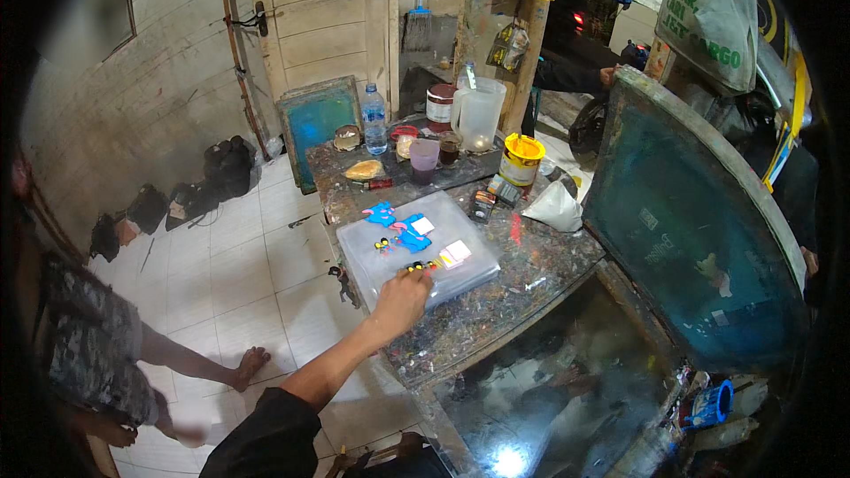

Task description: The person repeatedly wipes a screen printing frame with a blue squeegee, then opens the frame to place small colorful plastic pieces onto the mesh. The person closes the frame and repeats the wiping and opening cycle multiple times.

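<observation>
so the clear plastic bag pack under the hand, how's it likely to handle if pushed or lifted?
The clear plastic pack looks glossy, so it probably slides easily on the paint-crusted table. It lies flat and thin, so it would likely flop if lifted by one edge. The left hand rests on its near edge; the small coloured stickers on top might shift.

We see a plank wall (310,9), white tiled floor (230,274), paint-spattered workbench (531,274), dim light, and a broom (419,18) hung on the wall.

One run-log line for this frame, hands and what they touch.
left hand: fingertips on stack of plastic-wrapped sheets | right hand: not in view | sheets on paint-spattered table | printing screen frame raised at right
</observation>
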`<state>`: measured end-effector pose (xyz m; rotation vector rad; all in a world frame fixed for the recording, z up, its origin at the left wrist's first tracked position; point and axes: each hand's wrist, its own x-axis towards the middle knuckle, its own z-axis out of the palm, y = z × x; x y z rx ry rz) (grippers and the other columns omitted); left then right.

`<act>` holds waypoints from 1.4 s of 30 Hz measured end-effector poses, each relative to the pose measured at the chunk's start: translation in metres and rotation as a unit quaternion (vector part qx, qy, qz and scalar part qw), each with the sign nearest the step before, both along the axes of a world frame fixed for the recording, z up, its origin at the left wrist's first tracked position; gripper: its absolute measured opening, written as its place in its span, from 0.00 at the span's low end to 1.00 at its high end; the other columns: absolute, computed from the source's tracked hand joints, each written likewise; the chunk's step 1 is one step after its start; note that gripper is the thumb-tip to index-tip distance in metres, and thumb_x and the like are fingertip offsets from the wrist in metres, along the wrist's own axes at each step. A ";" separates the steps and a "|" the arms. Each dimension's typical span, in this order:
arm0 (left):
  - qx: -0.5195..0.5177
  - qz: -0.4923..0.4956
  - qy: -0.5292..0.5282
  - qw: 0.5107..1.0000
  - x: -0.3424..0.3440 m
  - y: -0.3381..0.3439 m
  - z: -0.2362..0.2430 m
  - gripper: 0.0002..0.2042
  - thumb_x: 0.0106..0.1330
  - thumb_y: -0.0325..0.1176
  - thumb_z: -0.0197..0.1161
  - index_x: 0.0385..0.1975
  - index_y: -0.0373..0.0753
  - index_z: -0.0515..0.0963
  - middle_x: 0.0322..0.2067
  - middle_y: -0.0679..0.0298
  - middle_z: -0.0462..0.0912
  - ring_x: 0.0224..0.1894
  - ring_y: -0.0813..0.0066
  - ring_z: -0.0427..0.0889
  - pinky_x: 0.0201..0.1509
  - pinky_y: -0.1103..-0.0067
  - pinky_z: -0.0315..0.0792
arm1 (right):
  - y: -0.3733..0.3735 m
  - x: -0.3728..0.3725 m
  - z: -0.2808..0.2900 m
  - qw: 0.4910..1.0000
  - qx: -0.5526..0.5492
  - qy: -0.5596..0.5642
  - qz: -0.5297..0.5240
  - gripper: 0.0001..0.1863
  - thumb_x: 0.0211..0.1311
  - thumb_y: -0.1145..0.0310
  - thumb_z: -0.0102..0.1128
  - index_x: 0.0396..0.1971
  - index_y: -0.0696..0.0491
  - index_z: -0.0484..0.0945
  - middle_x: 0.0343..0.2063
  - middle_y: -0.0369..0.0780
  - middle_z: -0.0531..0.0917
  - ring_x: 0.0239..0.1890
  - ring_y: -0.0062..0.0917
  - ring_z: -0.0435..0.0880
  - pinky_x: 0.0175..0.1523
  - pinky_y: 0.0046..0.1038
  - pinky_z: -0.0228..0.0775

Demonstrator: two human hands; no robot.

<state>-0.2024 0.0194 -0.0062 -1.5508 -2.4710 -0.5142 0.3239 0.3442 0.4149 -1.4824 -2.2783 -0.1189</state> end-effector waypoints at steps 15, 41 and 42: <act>-0.110 -0.128 0.011 0.986 -0.055 0.034 0.068 0.19 0.67 0.44 0.67 0.43 0.30 0.78 0.32 0.46 0.85 0.40 0.46 0.88 0.44 0.53 0.79 | 0.019 0.016 -0.036 0.986 0.151 0.020 0.072 0.31 0.71 0.45 0.56 0.40 0.64 0.85 0.38 0.59 0.84 0.46 0.47 0.84 0.55 0.38 0.70; -0.276 -0.493 0.036 0.824 0.251 0.023 -0.012 0.29 0.78 0.54 0.52 0.77 0.58 0.62 0.79 0.54 0.51 0.80 0.40 0.48 0.75 0.34 0.40 | -0.014 0.000 -0.035 0.940 0.217 -0.246 0.096 0.20 0.79 0.63 0.45 0.63 0.37 0.79 0.42 0.55 0.86 0.47 0.50 0.87 0.55 0.45 0.79; -0.217 -0.501 0.049 0.837 0.280 0.016 -0.029 0.29 0.78 0.53 0.53 0.77 0.59 0.61 0.80 0.56 0.51 0.80 0.40 0.48 0.75 0.34 0.41 | -0.015 -0.002 -0.031 0.949 0.203 -0.224 0.091 0.20 0.79 0.63 0.44 0.63 0.37 0.79 0.42 0.54 0.86 0.46 0.50 0.87 0.55 0.45 0.79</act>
